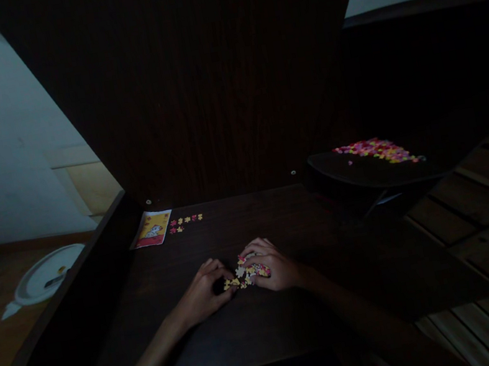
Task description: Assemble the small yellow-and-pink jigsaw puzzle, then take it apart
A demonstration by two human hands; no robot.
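Note:
A small pile of jigsaw puzzle pieces (260,269), mostly yellow, pink and white, lies on the dark wooden desk (235,342). Over its right side my right hand (278,267) arches, fingers apart, with pieces showing between thumb and fingers. My left hand (207,290) rests at the pile's left edge, its fingers bent and its thumb apart from them. A few yellow pieces (230,284) lie by its fingertips. Farther back, several pieces (187,219) sit spaced out in short rows beside a picture card (154,228) with a cartoon animal on yellow and red.
A larger heap of colourful pieces (378,150) lies on a rounded side shelf (366,177) at right. The desk has a tall back panel (209,88) and a raised left side (72,308). A white oval lid or tray (34,280) is on the floor at left.

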